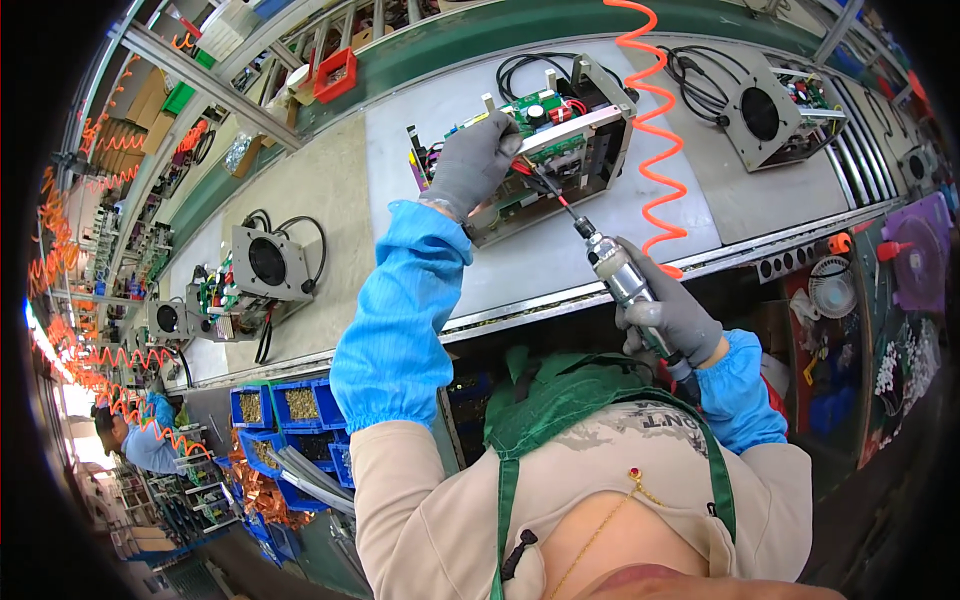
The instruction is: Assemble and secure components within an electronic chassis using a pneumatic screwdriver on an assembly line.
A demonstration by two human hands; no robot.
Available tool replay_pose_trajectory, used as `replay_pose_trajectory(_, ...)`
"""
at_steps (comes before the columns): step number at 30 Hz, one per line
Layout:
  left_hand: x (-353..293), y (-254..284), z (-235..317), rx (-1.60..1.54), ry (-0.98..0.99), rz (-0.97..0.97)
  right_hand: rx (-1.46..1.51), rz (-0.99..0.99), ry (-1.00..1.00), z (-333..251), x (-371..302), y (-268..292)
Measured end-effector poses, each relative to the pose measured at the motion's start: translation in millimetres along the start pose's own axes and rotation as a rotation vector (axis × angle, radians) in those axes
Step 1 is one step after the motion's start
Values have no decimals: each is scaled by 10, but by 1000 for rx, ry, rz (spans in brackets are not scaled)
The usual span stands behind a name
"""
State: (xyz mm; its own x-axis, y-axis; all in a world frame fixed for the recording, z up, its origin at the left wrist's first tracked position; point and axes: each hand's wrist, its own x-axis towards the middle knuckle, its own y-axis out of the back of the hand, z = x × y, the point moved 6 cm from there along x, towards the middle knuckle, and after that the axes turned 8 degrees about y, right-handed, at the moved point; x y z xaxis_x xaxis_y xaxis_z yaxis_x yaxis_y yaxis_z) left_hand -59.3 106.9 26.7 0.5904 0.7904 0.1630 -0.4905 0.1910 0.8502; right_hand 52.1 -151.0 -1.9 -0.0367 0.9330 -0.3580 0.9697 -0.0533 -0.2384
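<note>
2 gloved hands, 1 pwr driver (622, 274), 1 open circuit-board unit (597, 142); clock read from view ctr. Unit sits on bench (690, 215) at approx 1 o'clock, boards + wires exposed. L hand (472, 162), 12 o'clock: fingers bent over unit's left part, touching it; can't tell if it's pinching a small pc. R hand (672, 312), 3 o'clock: wrapped round driver, gripping it; shaft aims to 11 o'clock, tip near L fingertips, contact unclear.

At least 3 more fan-fronted units: grey unit (785, 120) w/ black cables at 2 o'clock, cabled unit (268, 264) + smaller-looking unit (166, 319) at approx 9. 1 orange coiled hose (660, 122) hangs betw 1 & 2 o'clock.

Containers: 1 red bin (333, 96) at 11 o'clock, small pcs inside, too small to ID. At least 5 blue bins (302, 427) stacked at 8 o'clock; min. 2 hold brass-coloured small parts, 1 looks dark inside, contents unclear. 1 co-worker (150, 445), blue sleeves, far off at 8 o'clock.
</note>
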Motion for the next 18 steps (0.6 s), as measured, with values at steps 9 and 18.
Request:
replay_pose_trajectory(9, -8, 6, 24, -36, -32, 18, 436, 55, -135, -383, -158, -272)
replay_pose_trajectory(18, -21, 3, 70, -9, -90, 42, 48, 92, -205, -758, -135, -433)
